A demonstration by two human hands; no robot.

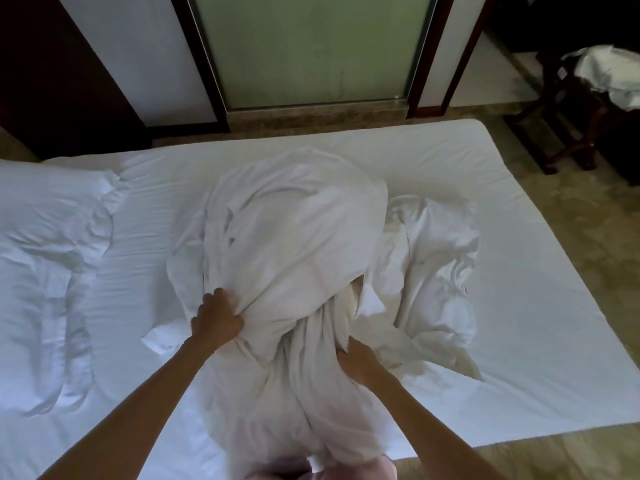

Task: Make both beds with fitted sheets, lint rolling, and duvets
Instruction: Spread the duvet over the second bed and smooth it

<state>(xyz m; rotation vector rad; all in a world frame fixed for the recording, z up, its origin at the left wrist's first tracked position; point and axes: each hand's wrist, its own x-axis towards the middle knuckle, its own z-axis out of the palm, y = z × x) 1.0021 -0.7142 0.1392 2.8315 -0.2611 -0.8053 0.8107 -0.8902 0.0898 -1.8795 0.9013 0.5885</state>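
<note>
Head view: crumpled white fabric duvet (294,237) gripped in both fists

Your right hand (360,362) hides its fingertips in folds; the duvet's lower end blurs at the bottom edge. Your left hand (216,318) bunches cloth in a fist at the heap's left. Hands apart, arms stretched forward; the heap lies mid-frame on the white sheeted mattress (519,306).

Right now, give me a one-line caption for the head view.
The left hand and right hand grip a bunched white duvet on the sheeted bed, pillow to its left.
</note>
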